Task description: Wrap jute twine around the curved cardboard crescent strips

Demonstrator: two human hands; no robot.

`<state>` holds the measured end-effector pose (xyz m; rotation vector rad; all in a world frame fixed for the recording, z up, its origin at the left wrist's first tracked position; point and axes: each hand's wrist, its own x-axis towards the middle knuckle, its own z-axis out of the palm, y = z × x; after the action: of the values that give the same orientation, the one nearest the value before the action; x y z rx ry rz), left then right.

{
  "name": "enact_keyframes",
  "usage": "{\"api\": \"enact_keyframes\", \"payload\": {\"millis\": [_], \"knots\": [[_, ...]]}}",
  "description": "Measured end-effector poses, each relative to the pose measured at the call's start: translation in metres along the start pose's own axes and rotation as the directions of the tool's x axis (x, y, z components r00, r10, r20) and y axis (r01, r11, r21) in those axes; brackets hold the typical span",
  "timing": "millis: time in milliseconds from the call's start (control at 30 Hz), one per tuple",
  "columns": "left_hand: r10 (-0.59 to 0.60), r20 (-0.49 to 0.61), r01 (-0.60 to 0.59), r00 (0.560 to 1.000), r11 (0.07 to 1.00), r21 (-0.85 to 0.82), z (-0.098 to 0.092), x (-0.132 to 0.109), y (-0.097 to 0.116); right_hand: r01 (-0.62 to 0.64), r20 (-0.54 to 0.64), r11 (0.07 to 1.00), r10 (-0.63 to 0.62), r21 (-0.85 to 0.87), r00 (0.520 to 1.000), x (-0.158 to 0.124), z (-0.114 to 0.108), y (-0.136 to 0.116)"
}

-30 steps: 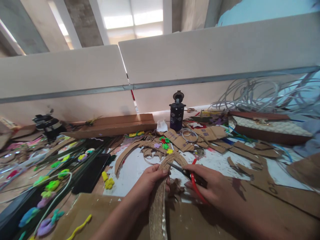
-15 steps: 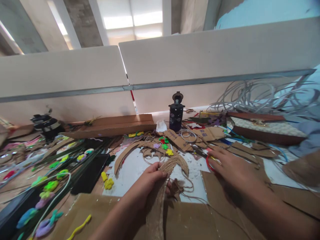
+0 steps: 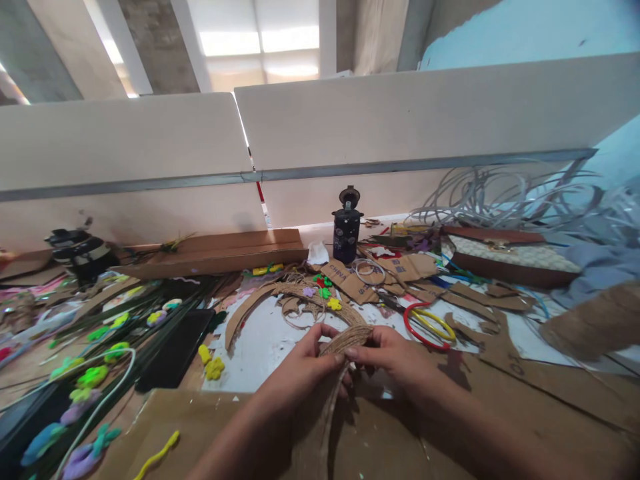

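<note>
A curved cardboard strip wrapped in brown twine [image 3: 325, 407] runs between my hands, its bent top toward the table's middle. My left hand [image 3: 315, 357] pinches it from the left side. On the right, my right hand [image 3: 380, 353] grips the same strip near its curved end, fingers closed and close to my left thumb. Scissors with red and yellow handles [image 3: 427, 325] lie to the right of my right hand, touched by neither hand. Behind my hands lies a curved cardboard arc [image 3: 250, 307], partly covered with twine and small fuzzy flowers, one of them a yellow flower [image 3: 334, 304].
A dark bottle with its lid up [image 3: 346, 230] stands at the back. A handbag [image 3: 510, 257] and coiled clear tubing [image 3: 480, 197] lie back right. Cardboard sheets [image 3: 185, 427] cover the front. A black phone-like slab [image 3: 175, 350] and several fuzzy flowers lie left.
My right hand has let go of the scissors, now lying on the table, and has moved left onto the twine-wrapped strip. My left hand still holds the strip.
</note>
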<state>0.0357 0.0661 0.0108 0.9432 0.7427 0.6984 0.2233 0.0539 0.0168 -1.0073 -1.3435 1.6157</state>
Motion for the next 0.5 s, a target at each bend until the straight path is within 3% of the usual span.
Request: {"api": "enact_keyframes", "payload": {"millis": [100, 200, 267, 400, 500], "knots": [[-0.038, -0.042, 0.038, 0.998, 0.999, -0.005, -0.006, -0.002, 0.008, 0.042, -0.210, 0.999, -0.046, -0.027, 0.977, 0.007, -0.007, -0.001], [-0.010, -0.057, 0.013, 0.998, 0.999, 0.049, -0.016, -0.003, 0.019, 0.125, -0.450, 0.991, -0.130, -0.041, 0.884, 0.015, -0.022, -0.007], [0.009, -0.016, -0.007, 1.000, 0.996, 0.085, -0.021, -0.003, 0.026, 0.173, -0.533, 0.983, -0.178, -0.059, 0.827, 0.019, -0.033, -0.014], [0.046, -0.043, -0.039, 0.998, 0.988, 0.146, -0.027, -0.007, 0.037, 0.177, -0.542, 0.979, -0.205, -0.104, 0.815, 0.021, -0.045, -0.022], [0.138, -0.160, -0.112, 0.978, 0.981, 0.157, -0.031, -0.011, 0.044, 0.094, -0.441, 0.974, -0.178, -0.207, 0.880, 0.017, -0.041, -0.016]]}}
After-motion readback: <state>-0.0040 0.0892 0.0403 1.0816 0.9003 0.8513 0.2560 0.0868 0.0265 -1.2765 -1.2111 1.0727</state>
